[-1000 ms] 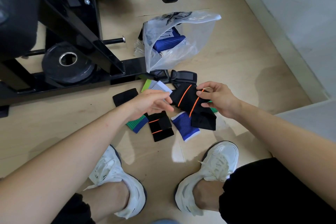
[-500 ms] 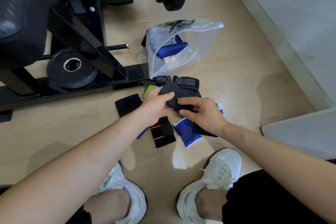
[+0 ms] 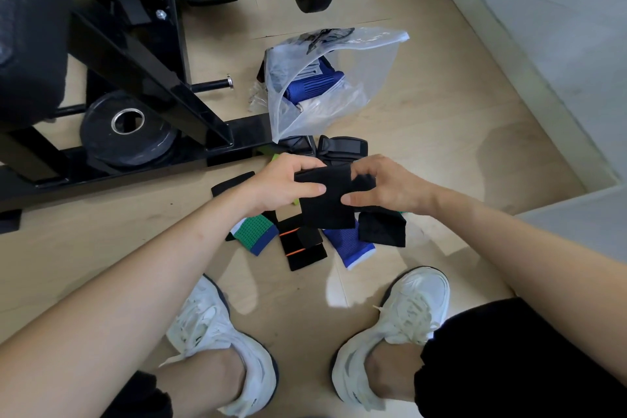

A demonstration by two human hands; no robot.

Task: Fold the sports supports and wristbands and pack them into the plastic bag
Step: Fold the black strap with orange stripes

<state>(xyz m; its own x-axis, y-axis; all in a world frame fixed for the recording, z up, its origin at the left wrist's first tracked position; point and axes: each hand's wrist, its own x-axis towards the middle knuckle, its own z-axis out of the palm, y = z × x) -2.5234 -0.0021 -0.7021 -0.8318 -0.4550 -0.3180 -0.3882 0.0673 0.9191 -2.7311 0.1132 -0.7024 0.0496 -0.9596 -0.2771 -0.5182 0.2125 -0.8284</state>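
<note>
Above the wood floor (image 3: 424, 159), both hands pinch the black support (image 3: 327, 200) between them.

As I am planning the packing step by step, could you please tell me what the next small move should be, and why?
Probably carry the black support forward into the plastic bag. The left hand and right hand both pinch it, folded into a compact square, and the bag lies open just beyond them with a blue support inside.
</note>
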